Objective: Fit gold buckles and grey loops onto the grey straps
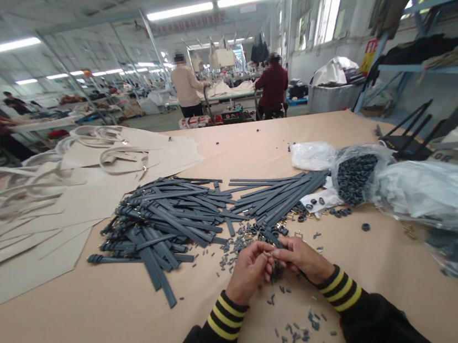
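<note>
One dark strap (pixel 274 238) was grasped by the right hand (pixel 306 257), with its thumb and fingers closed around it near the front middle of the table (pixel 148 329). The left hand (pixel 245 272) was held close against the right, its fingers curled in and its thumb pressed to them; whether anything was pinched there could not be told, as the fingertips overlapped. Both wrists were covered by black sleeves banded in yellow.

Just beyond the hands, small dark pieces (pixel 238 243) were scattered, and more loose bits (pixel 299 334) were strewn between the forearms. A large heap of dark straps (pixel 167 215) was piled to the left, with a smaller fan of straps (pixel 284 195) spread beyond the hands. A gold-toned metal frame (pixel 299 234) was seen just beyond the right hand. Farther right, dark rings (pixel 357 178) were contained in a clear bag, and one separate ring (pixel 365 227) was left on the table surface. Pale panels (pixel 109 180) with looped handles were layered at the far left. Across the room, a person in a beige top (pixel 187 85) and a person in dark red (pixel 275 83) were seen by another worktable.
</note>
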The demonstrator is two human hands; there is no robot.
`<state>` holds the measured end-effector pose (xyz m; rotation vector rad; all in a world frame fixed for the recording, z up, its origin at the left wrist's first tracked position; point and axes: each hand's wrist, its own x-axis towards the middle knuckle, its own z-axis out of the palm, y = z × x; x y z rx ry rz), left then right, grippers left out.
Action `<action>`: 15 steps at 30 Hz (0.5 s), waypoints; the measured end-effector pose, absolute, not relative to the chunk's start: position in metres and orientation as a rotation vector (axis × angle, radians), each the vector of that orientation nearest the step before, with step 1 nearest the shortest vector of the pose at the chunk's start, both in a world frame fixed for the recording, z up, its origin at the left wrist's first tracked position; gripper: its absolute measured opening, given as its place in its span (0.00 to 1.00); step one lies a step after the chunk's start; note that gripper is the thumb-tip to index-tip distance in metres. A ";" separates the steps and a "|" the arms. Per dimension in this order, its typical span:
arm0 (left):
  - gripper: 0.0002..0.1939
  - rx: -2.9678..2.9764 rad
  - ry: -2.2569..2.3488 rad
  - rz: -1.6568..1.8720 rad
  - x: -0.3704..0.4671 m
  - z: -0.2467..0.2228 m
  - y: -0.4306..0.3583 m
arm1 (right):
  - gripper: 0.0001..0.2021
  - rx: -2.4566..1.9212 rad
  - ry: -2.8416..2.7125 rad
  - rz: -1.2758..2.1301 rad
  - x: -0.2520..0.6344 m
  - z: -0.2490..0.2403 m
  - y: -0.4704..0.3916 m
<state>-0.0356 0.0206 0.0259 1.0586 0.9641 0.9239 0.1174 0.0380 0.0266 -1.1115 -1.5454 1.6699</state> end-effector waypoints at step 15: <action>0.15 0.751 0.931 0.954 -0.037 0.015 0.021 | 0.11 -1.154 -1.872 1.276 0.116 0.033 0.037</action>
